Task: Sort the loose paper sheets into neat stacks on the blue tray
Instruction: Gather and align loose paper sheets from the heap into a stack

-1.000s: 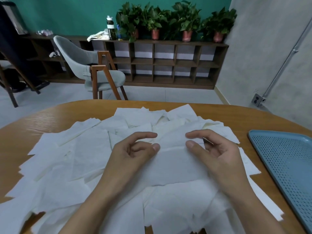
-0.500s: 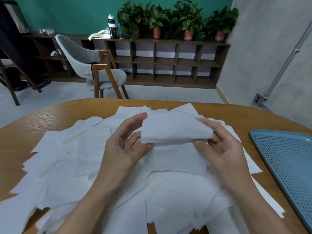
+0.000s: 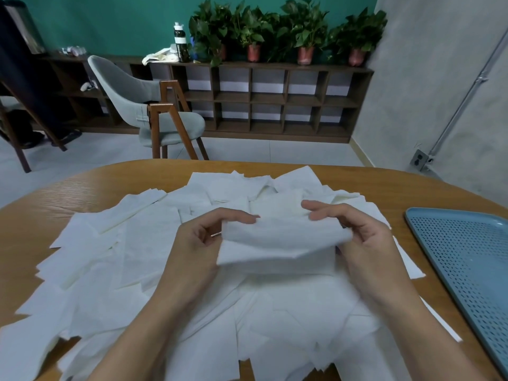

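2 hands (image 3: 198, 243), 1 blue tray (image 3: 467, 259)

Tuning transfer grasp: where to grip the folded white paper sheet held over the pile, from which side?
Pinch the folded white paper sheet at both short ends, from left and right, as the left hand and right hand do. It looks limp, its near-left corner drooping, so one grip would probably let it unfold.

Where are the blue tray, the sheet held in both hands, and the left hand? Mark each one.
blue tray (image 3: 467, 257), head view, on its bare perforated floor.
held sheet (image 3: 280, 243), head view, on the middle of its top surface.
left hand (image 3: 198, 246), head view, on the middle of the hand.
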Demonstrator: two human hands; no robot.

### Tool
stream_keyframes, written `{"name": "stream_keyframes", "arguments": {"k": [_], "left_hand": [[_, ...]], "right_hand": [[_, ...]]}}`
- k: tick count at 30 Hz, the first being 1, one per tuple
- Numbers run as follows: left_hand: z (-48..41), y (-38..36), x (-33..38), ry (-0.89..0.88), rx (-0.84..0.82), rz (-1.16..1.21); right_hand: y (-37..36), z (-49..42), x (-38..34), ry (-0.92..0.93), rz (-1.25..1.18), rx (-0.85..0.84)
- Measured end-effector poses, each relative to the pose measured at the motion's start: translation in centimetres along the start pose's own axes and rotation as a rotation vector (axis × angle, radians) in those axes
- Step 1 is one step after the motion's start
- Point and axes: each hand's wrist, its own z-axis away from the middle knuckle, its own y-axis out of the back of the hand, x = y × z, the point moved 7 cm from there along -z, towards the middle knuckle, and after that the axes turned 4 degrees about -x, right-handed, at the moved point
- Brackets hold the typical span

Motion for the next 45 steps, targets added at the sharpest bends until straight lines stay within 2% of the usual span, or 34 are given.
{"name": "stream_keyframes", "arguments": {"k": [8,10,12,15,19,21,24,26,30,32,35,38,45], "left_hand": [[0.0,-0.1,-0.7,0.085,0.013,0.056],[0.0,-0.2,-1.1,0.097,0.036,0.139],[0.2,-0.4,-1.1,0.095,0.046,0.195],[0.5,-0.7,0.2,0.049,0.038,0.072],[0.8,-1.6,1.0,-0.003,-0.006,0.057],[0.8,-1.5,1.0,-0.101,0.012,-0.044],[1.3,-2.1,1.7,-0.361,0.084,-0.448],[2.0,-3.6,1.5,-0.474,-0.021,-0.555],[2.9,-6.9,-0.4,-0.322,-0.469,-0.621],[3.2,-7.5,-1.2,-0.262,-0.564,-0.673],[3.2,-7.7,-1.2,-0.278,-0.554,-0.66],[3.1,-7.4,-0.7,-0.277,-0.482,-0.543],[2.6,-7.0,-0.8,-0.132,-0.371,-0.347]], "right_hand": [[0.0,-0.3,1.2,-0.13,-0.122,-0.042],[-0.1,-0.3,1.4,-0.132,-0.162,-0.052],[-0.2,-0.1,0.9,-0.096,-0.102,-0.067],[-0.6,0.5,-0.6,0.001,-0.028,-0.071],[-1.3,0.5,-0.8,0.024,0.085,-0.146],[-0.8,0.4,-0.5,0.024,0.139,-0.083],[0.6,0.3,-0.9,0.107,0.311,0.057],[1.5,0.4,-0.8,0.132,0.377,0.082],[2.9,1.5,-0.3,0.153,0.418,0.082],[3.2,1.9,-0.1,0.159,0.393,0.094],[2.7,2.0,-0.2,0.176,0.378,0.074],[2.1,2.1,-0.4,0.184,0.399,0.034],[2.1,2.1,-0.3,0.197,0.409,-0.032]]}}
